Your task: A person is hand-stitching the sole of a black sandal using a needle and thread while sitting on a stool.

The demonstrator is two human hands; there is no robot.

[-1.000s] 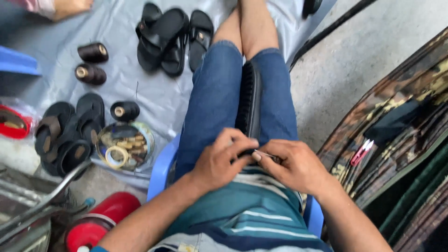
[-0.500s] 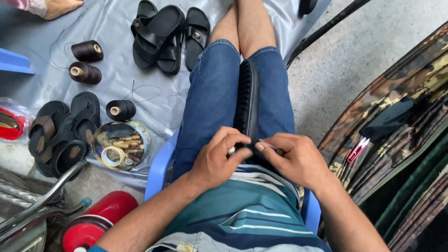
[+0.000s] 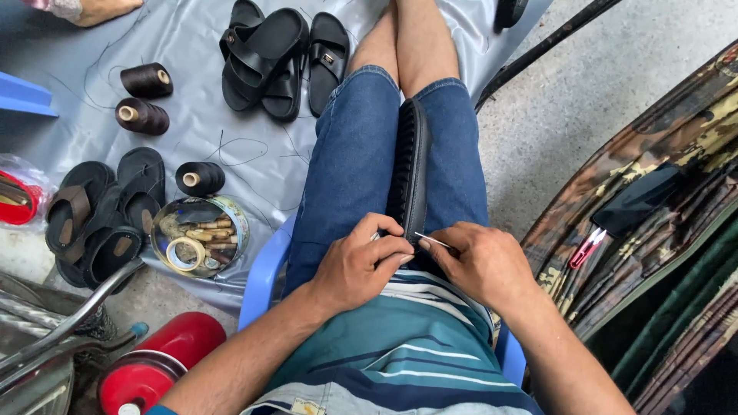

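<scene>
Grey tarp [image 3: 231, 146] covering floor, person sitting on blue chair [image 3: 265, 269]. Black shoe sole [image 3: 411, 165] standing on edge between thighs, long axis running straight away from body, near end meeting both hands. Left hand [image 3: 357, 265] closing on sole's near end from left. Right hand [image 3: 480, 261] pinching thin needle [image 3: 430, 240], tip pointing left at sole edge. Hands nearly touching; both equally near. Thread spools [image 3: 146, 81], sandals [image 3: 277, 58], tin [image 3: 200, 234] lying well left.
</scene>
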